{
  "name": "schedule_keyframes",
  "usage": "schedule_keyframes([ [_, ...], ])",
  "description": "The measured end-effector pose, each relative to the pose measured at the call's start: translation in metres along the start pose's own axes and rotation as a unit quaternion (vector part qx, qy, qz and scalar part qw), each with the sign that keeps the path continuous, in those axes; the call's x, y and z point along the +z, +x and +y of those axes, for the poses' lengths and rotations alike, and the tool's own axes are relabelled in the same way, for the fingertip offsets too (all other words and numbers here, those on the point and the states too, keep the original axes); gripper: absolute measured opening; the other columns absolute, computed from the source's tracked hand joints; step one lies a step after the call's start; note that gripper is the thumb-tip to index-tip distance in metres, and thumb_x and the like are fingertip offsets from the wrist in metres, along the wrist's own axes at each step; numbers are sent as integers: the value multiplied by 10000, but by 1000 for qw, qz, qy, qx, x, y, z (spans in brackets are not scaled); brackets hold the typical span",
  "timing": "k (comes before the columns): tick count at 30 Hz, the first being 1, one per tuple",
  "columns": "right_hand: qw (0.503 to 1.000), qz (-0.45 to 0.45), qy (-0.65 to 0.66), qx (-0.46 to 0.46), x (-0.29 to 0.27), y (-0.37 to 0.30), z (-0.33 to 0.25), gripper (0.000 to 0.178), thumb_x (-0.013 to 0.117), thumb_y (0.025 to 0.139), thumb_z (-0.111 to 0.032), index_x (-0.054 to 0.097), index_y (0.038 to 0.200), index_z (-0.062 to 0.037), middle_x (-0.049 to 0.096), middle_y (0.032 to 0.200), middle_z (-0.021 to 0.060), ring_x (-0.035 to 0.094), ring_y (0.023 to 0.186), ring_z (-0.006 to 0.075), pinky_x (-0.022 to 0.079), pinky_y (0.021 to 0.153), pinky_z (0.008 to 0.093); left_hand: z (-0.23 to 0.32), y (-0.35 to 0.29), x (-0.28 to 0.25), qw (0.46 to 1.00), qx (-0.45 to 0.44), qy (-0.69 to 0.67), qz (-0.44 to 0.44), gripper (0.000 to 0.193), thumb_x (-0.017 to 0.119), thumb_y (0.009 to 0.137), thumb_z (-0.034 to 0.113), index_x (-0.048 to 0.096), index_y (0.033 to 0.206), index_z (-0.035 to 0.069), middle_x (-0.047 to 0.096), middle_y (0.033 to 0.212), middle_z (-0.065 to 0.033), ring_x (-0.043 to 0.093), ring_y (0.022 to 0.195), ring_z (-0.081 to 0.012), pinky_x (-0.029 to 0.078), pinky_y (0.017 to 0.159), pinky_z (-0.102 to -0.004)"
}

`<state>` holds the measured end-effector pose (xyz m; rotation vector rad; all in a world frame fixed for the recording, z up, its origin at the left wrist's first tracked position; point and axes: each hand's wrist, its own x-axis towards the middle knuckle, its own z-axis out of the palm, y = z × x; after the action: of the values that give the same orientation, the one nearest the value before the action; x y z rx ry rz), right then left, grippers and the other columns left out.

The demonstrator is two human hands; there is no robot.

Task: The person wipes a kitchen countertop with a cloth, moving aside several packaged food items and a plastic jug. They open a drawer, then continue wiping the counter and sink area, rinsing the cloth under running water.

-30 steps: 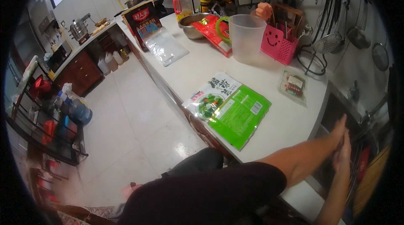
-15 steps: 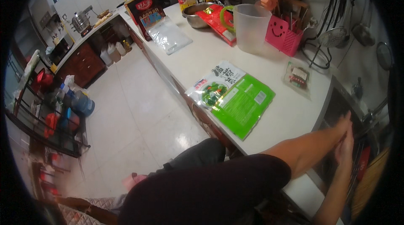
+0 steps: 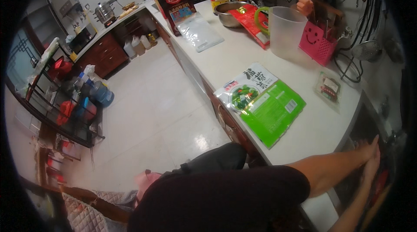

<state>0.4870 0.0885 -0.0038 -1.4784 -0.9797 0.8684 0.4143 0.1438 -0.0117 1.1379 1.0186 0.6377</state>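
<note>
At the far right, my left hand [image 3: 366,149] and my right hand [image 3: 372,162] are pressed palm to palm over the dark sink [image 3: 365,121], below the faucet [image 3: 394,138]. Their fingers look stretched out and flat, with nothing visible between them. My left arm, in a dark sleeve, crosses the lower middle; my bare right forearm rises from the bottom edge. On the white counter [image 3: 304,143], left of the hands, lies a green and white food packet [image 3: 273,112]. A small clear packet [image 3: 329,86] with a label lies near the sink's edge.
A clear pitcher [image 3: 284,32] with a green handle, a pink basket [image 3: 317,43], a red packet [image 3: 252,26] and a metal bowl [image 3: 229,15] stand farther back. A dark pouch [image 3: 173,6] and a clear bag [image 3: 199,32] sit at the left. A black rack [image 3: 65,106] stands across the floor.
My view has turned left, so the counter and its things sit farther right in the picture. Both hands remain pressed together over the sink.
</note>
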Motion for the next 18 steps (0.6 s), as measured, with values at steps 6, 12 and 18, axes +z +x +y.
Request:
schedule_keyframes([
  [6,980,-91,-168,48,-44,73,49,512,476,1070,-344,480,1499,-65,611,1386,139,608,1225,267,468,1035,366,-14,44,-1,997,-1,-76,-1,863,391,919,680,373,1488,32,326,1514,-231,332,1404,-381,291,1136,-496],
  [12,996,-45,23,72,-75,88,67,582,505,1049,-398,416,1531,-85,494,1485,111,481,1340,244,384,1097,370,-15,58,-3,983,23,-178,-27,711,436,920,549,424,1402,28,407,1377,-227,412,1288,-382,350,1054,-494],
  [18,962,-41,259,79,-157,94,95,633,513,1038,-432,369,1551,-91,406,1565,104,391,1427,247,323,1152,392,-23,58,17,968,34,-238,-65,559,481,921,419,476,1316,23,488,1239,-223,492,1172,-383,408,971,-492],
])
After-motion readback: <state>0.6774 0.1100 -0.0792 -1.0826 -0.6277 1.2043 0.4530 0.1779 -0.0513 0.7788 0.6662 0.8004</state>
